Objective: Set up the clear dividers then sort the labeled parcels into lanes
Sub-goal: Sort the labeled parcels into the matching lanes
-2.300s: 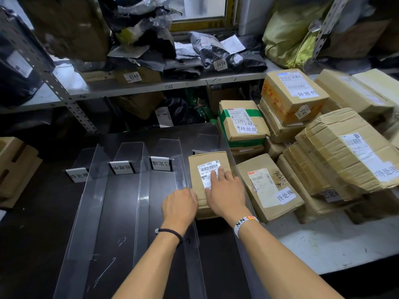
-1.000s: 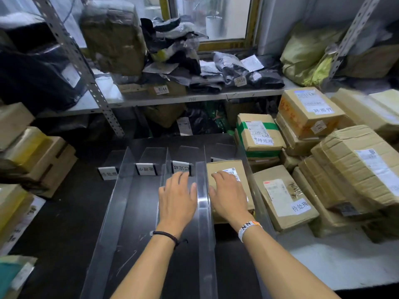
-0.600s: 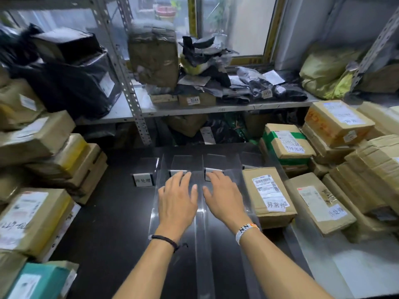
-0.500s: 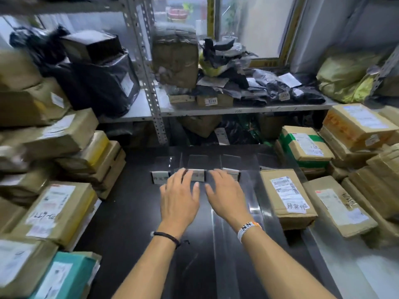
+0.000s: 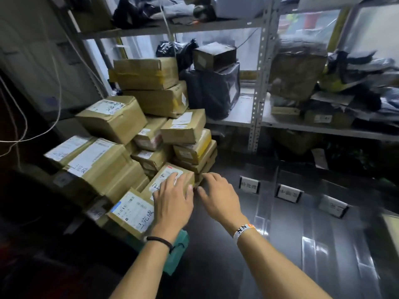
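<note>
The parcel (image 5: 164,176), a brown carton with a white label, lies at the near right foot of the left stack (image 5: 151,104). Its long axis runs near-left to far-right, and its handwriting is half hidden. The left hand (image 5: 172,201) rests on it with fingers straight. The right hand (image 5: 218,197) is just beside it, fingers loosely spread. The nearer box (image 5: 131,212) reads 已完成.
</note>
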Demonstrator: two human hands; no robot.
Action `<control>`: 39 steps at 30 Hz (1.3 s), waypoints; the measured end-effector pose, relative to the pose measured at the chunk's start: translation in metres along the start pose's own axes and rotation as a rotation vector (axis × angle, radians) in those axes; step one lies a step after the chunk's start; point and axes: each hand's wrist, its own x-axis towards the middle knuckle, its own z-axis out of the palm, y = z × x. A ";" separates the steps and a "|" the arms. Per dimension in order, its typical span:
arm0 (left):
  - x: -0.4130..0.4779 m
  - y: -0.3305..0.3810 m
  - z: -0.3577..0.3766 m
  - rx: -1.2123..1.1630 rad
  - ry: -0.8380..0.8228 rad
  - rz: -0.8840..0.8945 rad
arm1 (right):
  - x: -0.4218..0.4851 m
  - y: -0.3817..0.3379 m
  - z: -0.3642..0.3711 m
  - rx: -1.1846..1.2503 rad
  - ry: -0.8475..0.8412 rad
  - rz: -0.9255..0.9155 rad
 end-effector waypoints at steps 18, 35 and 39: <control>0.141 -0.123 0.044 -0.017 -0.558 -0.233 | 0.086 -0.047 0.141 0.639 -0.169 0.666; 0.108 -0.082 0.016 -0.402 -0.421 -0.203 | 0.051 -0.013 0.077 0.664 -0.042 0.529; 0.082 -0.051 0.015 -0.560 -0.371 -0.159 | 0.022 0.010 0.047 0.684 0.010 0.491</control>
